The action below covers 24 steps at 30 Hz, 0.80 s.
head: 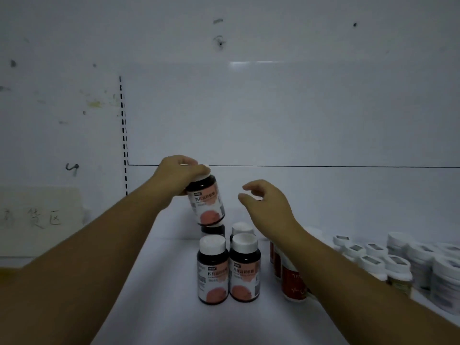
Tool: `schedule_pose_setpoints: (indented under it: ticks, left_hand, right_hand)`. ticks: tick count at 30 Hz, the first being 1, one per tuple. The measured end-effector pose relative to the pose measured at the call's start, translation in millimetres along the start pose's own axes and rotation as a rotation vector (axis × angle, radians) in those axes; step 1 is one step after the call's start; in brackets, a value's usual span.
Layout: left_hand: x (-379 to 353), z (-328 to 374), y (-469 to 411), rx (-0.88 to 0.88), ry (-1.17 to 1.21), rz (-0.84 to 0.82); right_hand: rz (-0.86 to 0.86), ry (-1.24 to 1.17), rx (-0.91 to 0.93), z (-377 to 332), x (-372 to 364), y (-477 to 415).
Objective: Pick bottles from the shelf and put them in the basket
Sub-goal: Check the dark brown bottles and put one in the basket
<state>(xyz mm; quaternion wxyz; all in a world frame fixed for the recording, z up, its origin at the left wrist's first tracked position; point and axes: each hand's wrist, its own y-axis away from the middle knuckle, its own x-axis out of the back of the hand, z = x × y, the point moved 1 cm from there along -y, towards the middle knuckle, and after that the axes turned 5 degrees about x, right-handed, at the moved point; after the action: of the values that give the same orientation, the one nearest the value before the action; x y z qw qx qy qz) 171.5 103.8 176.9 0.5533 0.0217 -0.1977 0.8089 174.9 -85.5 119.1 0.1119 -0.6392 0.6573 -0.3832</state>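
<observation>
Ahead of you stands a white back panel (pixel 273 115), scuffed with dark smudges (pixel 220 42). At your left a slotted upright (pixel 123 135) runs down it, and farther left a pale paper sign (pixel 42 215) carries 3 handwritten characters.

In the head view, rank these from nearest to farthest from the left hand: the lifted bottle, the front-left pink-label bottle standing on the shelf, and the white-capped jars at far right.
1. Lifted bottle: gripped at its cap by the left hand, tilted.
2. Front-left pink-label bottle: standing below, on the shelf.
3. White-capped jars: far right, beyond the right hand.
</observation>
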Motion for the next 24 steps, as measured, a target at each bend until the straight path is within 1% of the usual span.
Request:
schedule_pose_setpoints:
  ticks: [3, 5, 7, 8, 9, 11, 12, 14, 18, 24]
  left_hand:
    - [-2.8, 19.9, 30.5, -0.017, -0.034, -0.084]
    - [-8.9, 25.2, 56.9, 0.012, -0.025, -0.143]
    - [-16.6, 24.8, 80.8, 0.048, -0.004, -0.214]
    - [-21.0, 23.7, 91.9, 0.065, 0.006, -0.246]
    - [-25.3, 22.9, 101.7, 0.077, 0.004, -0.267]
    - [-33.8, 21.5, 117.3, 0.093, -0.031, -0.284]
    - [-38.4, 20.7, 122.9, 0.105, -0.052, -0.287]
    - [-48.4, 18.3, 132.7, 0.135, -0.094, -0.309]
    - [-64.3, 17.4, 142.0, 0.138, -0.186, -0.35]
    - [-74.4, 27.3, 149.1, 0.043, -0.308, -0.391]
  right_hand:
    - [-0.005, -0.197, -0.049, -19.0, 8.0, 41.7]
    - [-0.021, -0.323, -0.11, -21.0, 14.0, 69.7]
    - [-0.058, -0.461, -0.226, -15.1, 18.0, 92.5]
    - [-0.08, -0.592, -0.331, -11.2, 19.3, 101.6]
    - [-0.107, -0.771, -0.462, -7.3, 20.6, 110.6]
    - [-0.213, -1.148, -0.725, -1.0, 22.8, 128.8]
    - [-0.258, -1.276, -0.787, 0.8, 26.0, 137.1]
    - [-0.252, -1.439, -0.834, 6.7, 33.8, 149.3]
    - [-0.181, -1.519, -0.861, 15.6, 52.6, 161.5]
    - [-0.077, -1.546, -0.889, 17.9, 68.5, 173.3]
